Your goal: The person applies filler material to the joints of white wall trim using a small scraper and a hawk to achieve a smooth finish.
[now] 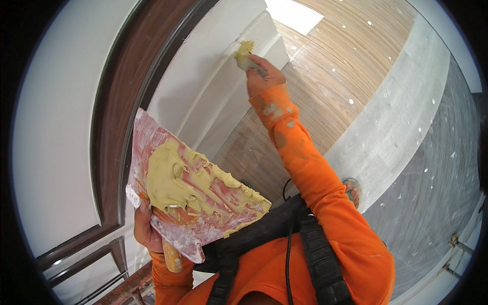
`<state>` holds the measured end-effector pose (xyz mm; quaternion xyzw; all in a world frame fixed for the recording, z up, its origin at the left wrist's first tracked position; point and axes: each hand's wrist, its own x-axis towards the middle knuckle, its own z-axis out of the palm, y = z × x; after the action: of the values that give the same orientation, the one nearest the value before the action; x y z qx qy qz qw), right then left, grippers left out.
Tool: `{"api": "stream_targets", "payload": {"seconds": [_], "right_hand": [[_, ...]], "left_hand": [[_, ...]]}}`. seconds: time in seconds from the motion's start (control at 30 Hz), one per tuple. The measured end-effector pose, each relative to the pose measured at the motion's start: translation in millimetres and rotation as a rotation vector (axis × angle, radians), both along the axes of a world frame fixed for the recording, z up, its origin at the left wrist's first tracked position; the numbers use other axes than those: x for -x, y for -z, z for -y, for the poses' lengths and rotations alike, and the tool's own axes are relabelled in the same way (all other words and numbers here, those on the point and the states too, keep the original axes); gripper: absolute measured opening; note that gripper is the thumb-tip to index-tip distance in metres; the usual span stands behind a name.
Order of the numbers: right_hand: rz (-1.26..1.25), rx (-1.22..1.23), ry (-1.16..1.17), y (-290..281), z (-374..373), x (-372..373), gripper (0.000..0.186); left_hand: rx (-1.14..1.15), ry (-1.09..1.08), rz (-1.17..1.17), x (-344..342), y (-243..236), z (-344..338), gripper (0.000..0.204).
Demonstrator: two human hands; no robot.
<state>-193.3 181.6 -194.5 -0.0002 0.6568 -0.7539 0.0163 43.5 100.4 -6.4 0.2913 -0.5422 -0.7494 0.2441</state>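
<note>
1. Black straps [325, 262] cross an orange top [264, 269], nearest the viewer.
2. Yellow paste [168, 173], heaped to the rim of a reddish board [145, 132] at lower left, could drop floorward if the board tips.
3. Left hand [146, 231] clasps the board's left edge.
4. Right arm [310, 162] is outstretched, right hand [267, 76] pinching a paste-smeared tool [248, 63] at white moulding [223, 96]; contact unclear.

right arm [323, 175]: stretched forward | right hand [266, 76]: pinching | left arm [172, 284]: low | left hand [145, 227]: gripping
</note>
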Motion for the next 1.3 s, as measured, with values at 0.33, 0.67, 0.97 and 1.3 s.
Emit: {"api": "stream_targets", "payload": {"seconds": [0.33,0.67,0.97,1.3], "right_hand": [[0.473,0.22,0.073,3.1,-0.4,18.5,0.038],[-0.112,-0.336,0.369,7.7,58.0,-11.6,0.039],[0.467,0.082,0.096,-23.6,3.6,6.3,0.04],[0.23,-0.075,-0.038,-16.8,6.6,-17.6,0.04]], "left_hand": [[-0.052,-0.052,0.003,-8.8,0.8,6.5,0.043],[-0.144,0.019,-0.053,-10.0,-1.8,2.3,0.045],[-0.019,-0.007,-0.008,-20.6,1.4,16.8,0.043],[-0.072,0.027,-0.007,-7.9,0.9,11.1,0.043]]}}
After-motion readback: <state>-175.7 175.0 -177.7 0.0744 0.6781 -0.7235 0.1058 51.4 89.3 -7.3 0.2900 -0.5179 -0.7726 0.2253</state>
